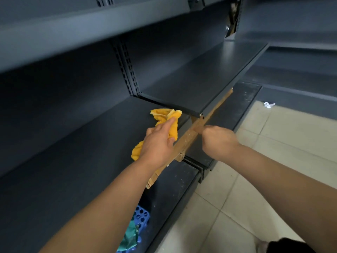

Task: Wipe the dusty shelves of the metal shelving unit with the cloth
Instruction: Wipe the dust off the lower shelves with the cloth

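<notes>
A dark grey metal shelving unit (76,136) fills the left and centre of the head view. My left hand (158,143) grips a bunched yellow cloth (165,115) on the wide middle shelf, close to its right end. A long wooden stick (209,115) lies slanted along the shelf's front edge and runs under a shorter, higher shelf (204,75). My right hand (218,141) has its fingers curled round this stick near its middle. Both forearms reach in from the bottom of the frame.
A blue perforated crate (141,216) with a teal cloth (130,238) in it sits on the bottom shelf below my left arm. Pale floor tiles (273,161) lie to the right, with a crumpled white scrap (269,105) far off. Another shelf overhangs at the top.
</notes>
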Demonstrator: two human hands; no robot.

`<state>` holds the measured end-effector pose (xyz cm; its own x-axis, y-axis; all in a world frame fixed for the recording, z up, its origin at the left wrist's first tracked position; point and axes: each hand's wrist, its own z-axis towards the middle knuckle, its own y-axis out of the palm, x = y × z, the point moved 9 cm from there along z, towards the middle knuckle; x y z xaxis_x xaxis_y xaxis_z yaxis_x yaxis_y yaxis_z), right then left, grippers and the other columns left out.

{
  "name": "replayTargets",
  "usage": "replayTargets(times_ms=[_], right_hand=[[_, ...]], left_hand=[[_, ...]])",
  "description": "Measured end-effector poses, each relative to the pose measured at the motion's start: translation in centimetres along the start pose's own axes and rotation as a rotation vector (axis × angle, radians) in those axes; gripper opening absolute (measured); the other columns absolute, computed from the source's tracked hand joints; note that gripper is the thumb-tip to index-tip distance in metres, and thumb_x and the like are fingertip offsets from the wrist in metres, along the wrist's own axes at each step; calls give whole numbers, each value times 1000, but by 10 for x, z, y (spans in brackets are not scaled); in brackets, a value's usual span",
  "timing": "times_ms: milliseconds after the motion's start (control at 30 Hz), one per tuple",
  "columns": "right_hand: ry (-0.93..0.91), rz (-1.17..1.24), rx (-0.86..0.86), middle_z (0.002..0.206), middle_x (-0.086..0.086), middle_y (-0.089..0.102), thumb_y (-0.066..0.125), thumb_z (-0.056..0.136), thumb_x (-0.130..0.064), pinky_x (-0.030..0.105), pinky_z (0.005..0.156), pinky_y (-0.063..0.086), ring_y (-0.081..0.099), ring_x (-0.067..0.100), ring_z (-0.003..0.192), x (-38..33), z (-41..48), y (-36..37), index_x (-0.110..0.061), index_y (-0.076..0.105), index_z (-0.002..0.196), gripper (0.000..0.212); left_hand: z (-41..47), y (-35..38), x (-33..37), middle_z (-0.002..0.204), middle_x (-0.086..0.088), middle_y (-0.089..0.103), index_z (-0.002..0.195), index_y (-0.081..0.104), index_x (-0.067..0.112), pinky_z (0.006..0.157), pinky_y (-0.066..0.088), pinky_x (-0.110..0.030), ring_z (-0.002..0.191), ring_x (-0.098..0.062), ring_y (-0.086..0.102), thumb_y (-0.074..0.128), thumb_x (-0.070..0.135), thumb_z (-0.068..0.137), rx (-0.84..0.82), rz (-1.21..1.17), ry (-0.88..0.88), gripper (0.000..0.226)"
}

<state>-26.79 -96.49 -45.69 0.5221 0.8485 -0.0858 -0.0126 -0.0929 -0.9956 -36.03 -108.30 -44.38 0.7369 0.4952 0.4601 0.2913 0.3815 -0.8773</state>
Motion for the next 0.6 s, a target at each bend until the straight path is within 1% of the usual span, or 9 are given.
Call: replayTargets(times_ms=[67, 167, 267, 333, 367, 400, 433, 500, 600], right_hand=[[45, 12, -4, 118, 3, 63, 41, 82, -6, 31, 71, 47, 61, 26, 104, 23, -1, 4, -24, 54, 129, 51], [106, 44, -28, 136, 1, 53, 42, 87, -8, 34, 89, 49, 53, 24, 121, 59, -13, 5, -30, 42, 141, 58], [165, 50, -23, 141, 1, 50, 43, 90, -12, 35, 95, 47, 50, 24, 126, 95, -27, 7, -31, 38, 143, 57], [194, 58, -23, 142, 0, 49, 43, 90, -13, 34, 97, 46, 50, 23, 128, 116, -35, 13, -32, 40, 143, 57], [205, 65, -32, 143, 0, 49, 42, 89, -13, 34, 96, 46, 49, 23, 128, 126, -37, 19, -33, 40, 142, 57], [212, 74, -43, 143, -1, 49, 42, 89, -14, 33, 96, 45, 49, 23, 128, 135, -38, 25, -34, 40, 142, 57], [214, 84, -53, 143, -1, 49, 42, 90, -14, 32, 95, 45, 49, 22, 128, 142, -38, 32, -34, 40, 142, 56], [210, 115, -74, 143, -2, 49, 41, 91, -13, 30, 94, 45, 49, 21, 128, 153, -35, 47, -34, 42, 141, 55], [192, 148, -105, 143, -3, 50, 42, 91, -14, 30, 95, 45, 50, 21, 128, 166, -24, 68, -33, 46, 139, 52]], left_hand=[[8, 6, 12, 148, -1, 40, 154, 11, 32, 105, 34, -41, 128, -28, 34, 47, 19, 98, -2, -44, -24, 68], [19, 34, 46, 142, -11, 46, 154, 11, 22, 103, 37, -39, 127, -31, 40, 49, 19, 98, -60, -117, -10, 68], [19, 97, 73, 134, -14, 54, 148, 31, 16, 99, 42, -38, 122, -33, 51, 53, 17, 94, -177, -221, -65, 58], [14, 148, 68, 122, -8, 62, 132, 49, 17, 93, 49, -39, 114, -31, 58, 54, 24, 91, -262, -477, -240, 42], [12, 169, 62, 111, -5, 66, 121, 55, 16, 84, 52, -35, 102, -28, 63, 54, 27, 91, -285, -601, -343, 32], [11, 185, 52, 98, -4, 66, 113, 59, 12, 72, 52, -30, 88, -24, 64, 54, 25, 92, -298, -655, -449, 26], [9, 198, 39, 91, -6, 65, 109, 60, 8, 66, 51, -29, 79, -22, 62, 55, 22, 93, -303, -677, -563, 22], [5, 218, 14, 94, -14, 68, 108, 62, -1, 78, 57, -37, 83, -27, 66, 58, 16, 91, -271, -768, -772, 24], [11, 236, -4, 86, -12, 69, 104, 65, -8, 87, 56, -49, 88, -34, 70, 55, 9, 90, -224, -863, -888, 24]])
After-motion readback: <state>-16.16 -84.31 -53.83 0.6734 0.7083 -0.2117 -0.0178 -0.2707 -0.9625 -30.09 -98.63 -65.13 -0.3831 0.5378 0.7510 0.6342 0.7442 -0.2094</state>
